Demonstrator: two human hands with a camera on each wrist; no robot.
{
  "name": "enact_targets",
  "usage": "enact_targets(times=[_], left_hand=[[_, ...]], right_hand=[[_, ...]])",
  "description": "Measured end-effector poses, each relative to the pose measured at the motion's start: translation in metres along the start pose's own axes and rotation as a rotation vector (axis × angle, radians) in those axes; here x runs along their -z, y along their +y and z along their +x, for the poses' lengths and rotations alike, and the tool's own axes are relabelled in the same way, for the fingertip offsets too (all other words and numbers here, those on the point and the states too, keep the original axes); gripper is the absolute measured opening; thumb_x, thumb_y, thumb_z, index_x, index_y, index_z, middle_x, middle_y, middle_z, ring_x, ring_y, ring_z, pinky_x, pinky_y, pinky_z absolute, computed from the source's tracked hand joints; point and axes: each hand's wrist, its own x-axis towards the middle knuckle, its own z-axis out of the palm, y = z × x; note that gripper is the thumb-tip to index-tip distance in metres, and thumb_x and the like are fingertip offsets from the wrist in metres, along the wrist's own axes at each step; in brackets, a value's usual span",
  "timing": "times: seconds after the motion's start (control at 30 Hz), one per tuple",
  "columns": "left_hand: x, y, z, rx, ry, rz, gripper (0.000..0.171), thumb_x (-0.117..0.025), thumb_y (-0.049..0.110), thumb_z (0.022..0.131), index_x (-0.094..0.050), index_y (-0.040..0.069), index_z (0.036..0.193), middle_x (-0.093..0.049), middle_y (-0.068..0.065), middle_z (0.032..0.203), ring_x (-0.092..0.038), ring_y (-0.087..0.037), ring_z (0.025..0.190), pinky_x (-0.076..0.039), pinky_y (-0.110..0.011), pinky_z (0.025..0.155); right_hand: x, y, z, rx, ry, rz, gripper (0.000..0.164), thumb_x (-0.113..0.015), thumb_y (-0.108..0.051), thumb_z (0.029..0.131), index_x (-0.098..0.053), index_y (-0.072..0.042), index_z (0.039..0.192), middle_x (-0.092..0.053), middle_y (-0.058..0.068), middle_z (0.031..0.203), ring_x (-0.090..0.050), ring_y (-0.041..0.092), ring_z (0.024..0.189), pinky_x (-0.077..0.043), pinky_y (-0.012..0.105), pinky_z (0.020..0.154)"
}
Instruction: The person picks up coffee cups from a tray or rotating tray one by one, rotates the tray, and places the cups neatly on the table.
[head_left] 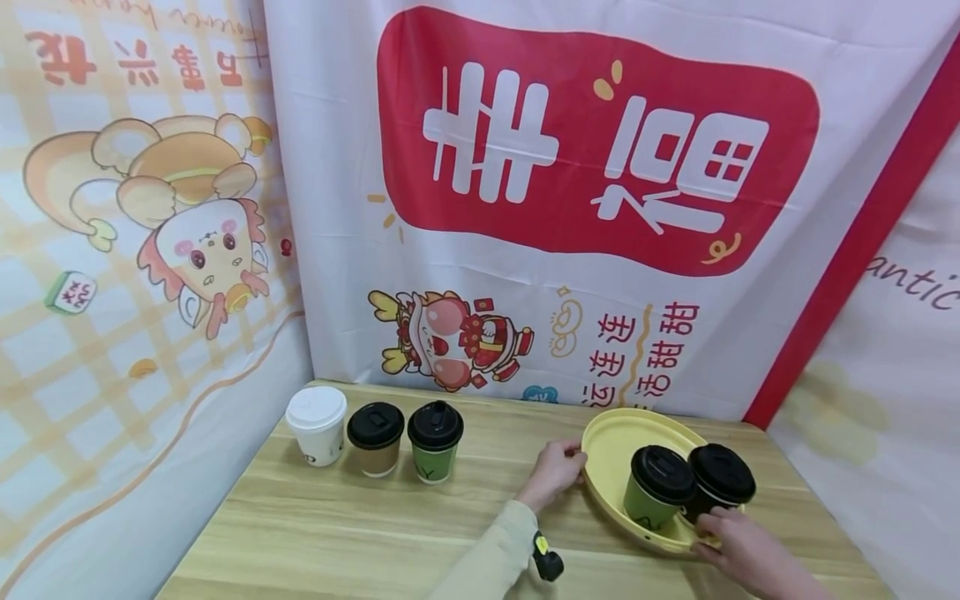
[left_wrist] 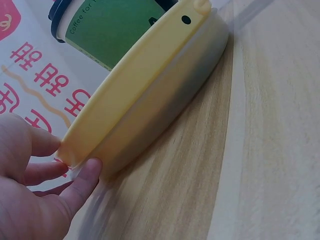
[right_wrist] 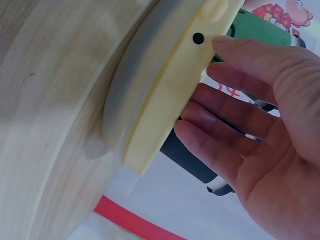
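A round yellow tray (head_left: 611,450) with a raised rim stands on the right part of the wooden table. On it, side by side, are a green paper cup (head_left: 651,507) with a black lid and a black paper cup (head_left: 712,500), also lidded in black. My left hand (head_left: 553,475) pinches the tray's left edge; in the left wrist view its fingertips (left_wrist: 90,169) lie against the tray's side. At the near right edge, beside the black cup, my right hand (head_left: 738,546) holds the rim with its fingertips, the palm showing in the right wrist view.
To the left on the table (head_left: 315,533) stand a white lidded cup (head_left: 318,429), a brown cup (head_left: 377,446) with a black lid, and another green cup (head_left: 435,454) with a black lid. A printed white cloth (head_left: 337,250) hangs behind the table; patterned cloths cover both sides.
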Motion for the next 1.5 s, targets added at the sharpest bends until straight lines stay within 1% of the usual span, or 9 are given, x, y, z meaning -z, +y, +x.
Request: enact_targets(times=[0.3,0.5,0.63,0.77,0.93,1.1,1.2,1.4,1.5], left_hand=[[-0.001,-0.002,0.004,0.003,0.004,0.008,0.031,-0.060,0.010,0.088,-0.062,0.006,0.118,-0.057,-0.001,0.086,-0.058,-0.013,0.065,-0.054,-0.026,0.058],[-0.001,-0.002,0.002,0.000,-0.003,0.007,0.031,-0.060,0.009,0.087,-0.062,0.005,0.118,-0.056,-0.002,0.085,-0.058,-0.012,0.064,-0.055,-0.025,0.058],[-0.001,-0.001,0.002,0.006,0.004,0.011,0.032,-0.060,0.009,0.087,-0.062,0.006,0.118,-0.057,-0.002,0.086,-0.058,-0.012,0.064,-0.055,-0.027,0.059],[-0.001,-0.003,0.004,0.002,0.009,0.009,0.032,-0.060,0.010,0.086,-0.062,0.006,0.118,-0.056,-0.002,0.086,-0.058,-0.013,0.064,-0.055,-0.029,0.060],[-0.001,-0.006,0.003,-0.005,0.007,0.008,0.033,-0.060,0.010,0.086,-0.062,0.005,0.118,-0.056,-0.001,0.086,-0.058,-0.012,0.063,-0.056,-0.029,0.060],[-0.001,-0.005,0.001,-0.012,0.000,-0.004,0.032,-0.060,0.009,0.087,-0.061,0.003,0.118,-0.055,-0.003,0.086,-0.058,-0.012,0.062,-0.056,-0.029,0.059],[-0.001,-0.005,0.000,-0.012,0.001,-0.012,0.032,-0.060,0.009,0.087,-0.061,0.002,0.118,-0.055,-0.003,0.087,-0.058,-0.011,0.062,-0.056,-0.029,0.060],[-0.002,-0.005,0.001,-0.016,0.012,-0.004,0.031,-0.060,0.009,0.088,-0.061,0.002,0.118,-0.055,-0.003,0.088,-0.057,-0.011,0.062,-0.056,-0.029,0.059],[-0.002,-0.004,0.000,-0.010,0.013,-0.007,0.031,-0.060,0.010,0.088,-0.061,0.002,0.118,-0.055,-0.003,0.089,-0.058,-0.012,0.062,-0.056,-0.029,0.059]], right_hand=[[-0.001,-0.002,-0.001,-0.025,0.037,-0.026,0.031,-0.081,-0.022,0.064,-0.051,-0.028,0.063,-0.041,-0.019,0.066,-0.036,-0.005,0.058,-0.033,0.019,0.045],[-0.001,-0.012,0.004,-0.097,-0.068,-0.002,0.028,-0.077,-0.023,0.071,-0.051,-0.028,0.064,-0.040,-0.021,0.065,-0.037,-0.004,0.057,-0.033,0.021,0.046],[-0.003,-0.022,0.010,-0.093,-0.001,-0.029,0.032,-0.079,-0.021,0.068,-0.048,-0.028,0.063,-0.038,-0.020,0.064,-0.037,-0.002,0.056,-0.032,0.021,0.045],[-0.009,-0.034,0.015,-0.130,0.075,-0.093,0.036,-0.081,-0.021,0.063,-0.046,-0.028,0.061,-0.039,-0.019,0.063,-0.042,0.004,0.056,-0.034,0.023,0.043],[-0.016,-0.046,0.022,-0.191,0.100,-0.131,0.037,-0.082,-0.023,0.061,-0.046,-0.027,0.060,-0.040,-0.017,0.061,-0.045,0.009,0.057,-0.033,0.025,0.041],[-0.016,-0.053,0.025,-0.231,0.077,-0.132,0.035,-0.081,-0.025,0.064,-0.046,-0.027,0.060,-0.041,-0.017,0.061,-0.047,0.009,0.058,-0.033,0.027,0.041],[-0.016,-0.051,0.023,-0.179,0.116,-0.107,0.037,-0.082,-0.022,0.062,-0.045,-0.027,0.060,-0.039,-0.018,0.062,-0.044,0.007,0.057,-0.032,0.024,0.041],[-0.014,-0.031,0.013,0.036,0.222,-0.031,0.037,-0.083,-0.011,0.054,-0.051,-0.025,0.064,-0.042,-0.019,0.065,-0.041,0.002,0.057,-0.034,0.020,0.046],[-0.012,-0.021,0.005,0.075,0.247,-0.031,0.037,-0.083,-0.009,0.050,-0.053,-0.024,0.065,-0.045,-0.018,0.065,-0.043,0.001,0.058,-0.035,0.018,0.047]])
